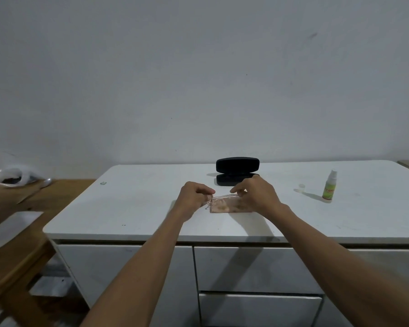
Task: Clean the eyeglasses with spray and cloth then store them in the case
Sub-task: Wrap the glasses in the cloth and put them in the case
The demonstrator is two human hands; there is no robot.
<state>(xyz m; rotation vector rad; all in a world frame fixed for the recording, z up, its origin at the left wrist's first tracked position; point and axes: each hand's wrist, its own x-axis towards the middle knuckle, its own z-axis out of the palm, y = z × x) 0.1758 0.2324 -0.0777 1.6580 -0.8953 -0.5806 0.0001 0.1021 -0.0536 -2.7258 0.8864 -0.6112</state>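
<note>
We held the eyeglasses (222, 204) between both hands just below the middle of the frame, low over the white cabinet top (132, 208) — whether they touched it we could not tell. Our left hand (194, 197) pinched their left end with fingers closed on it, and our right hand (257, 194) was closed on their right end, so the long axis of the glasses ran left to right across the picture. The frame looked pale and see-through; a soft pinkish patch showed behind the lenses, which may have been the cloth, but it was too blurred for us to say. The case (237, 171) lay straight above the glasses in the frame, just beyond our right hand's knuckles, its lid standing open and its own long axis also left to right — parallel to the glasses. We judged that this alignment was what the storing move would turn on: a short push away from us, no turning needed, with the right hand the nearer of the two. The case's lower half looked dark and we could see nothing inside it. The spray bottle (329, 187) stood upright well off toward the right edge, its small clear cap (301, 186) lying beside it to the left, so the bottle was uncapped.
</note>
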